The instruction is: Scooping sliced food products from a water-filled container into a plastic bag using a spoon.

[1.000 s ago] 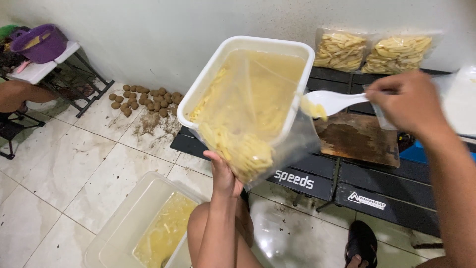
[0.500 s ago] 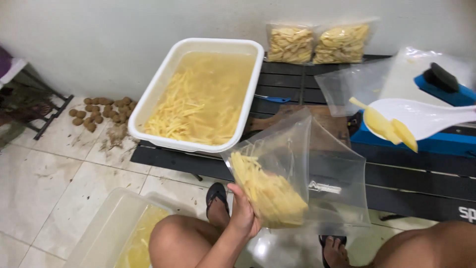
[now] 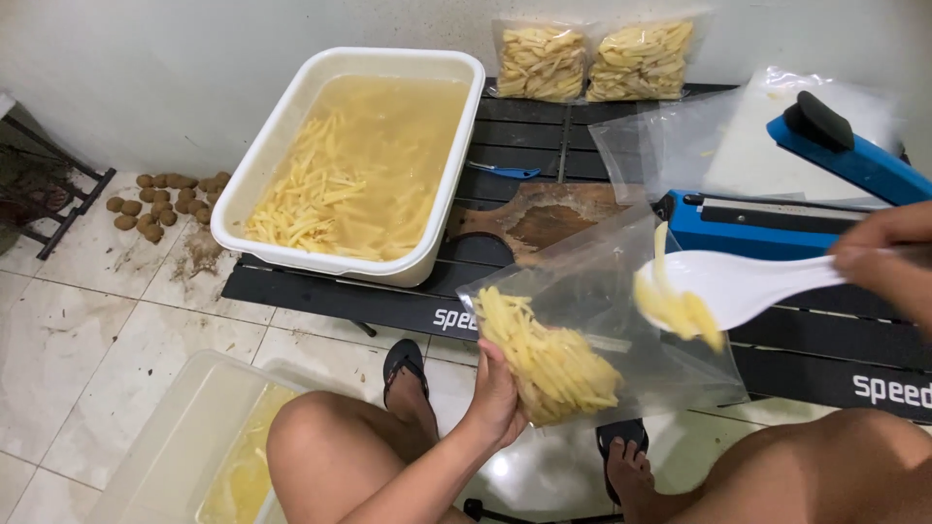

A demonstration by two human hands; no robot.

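My left hand (image 3: 497, 396) grips the bottom of a clear plastic bag (image 3: 621, 301) partly filled with raw potato sticks (image 3: 549, 359). My right hand (image 3: 888, 264) holds a white plastic spoon (image 3: 738, 283) loaded with a few potato sticks at the bag's open mouth. Behind them, on a low black slatted table (image 3: 388, 303), stands a white rectangular tub (image 3: 359, 160) of cloudy water with many potato sticks.
A blue bag-sealing machine (image 3: 777, 218) and a wooden board (image 3: 558, 213) lie on the table. Two filled bags of potato sticks (image 3: 592, 60) lean against the wall. Whole potatoes (image 3: 160, 199) sit on the tiled floor at left. A clear tub (image 3: 194, 456) is by my knee.
The view has dropped from the raised tub to the table. The bag has come closer to centre, and the spoon with potato sticks has moved left to the bag's mouth.
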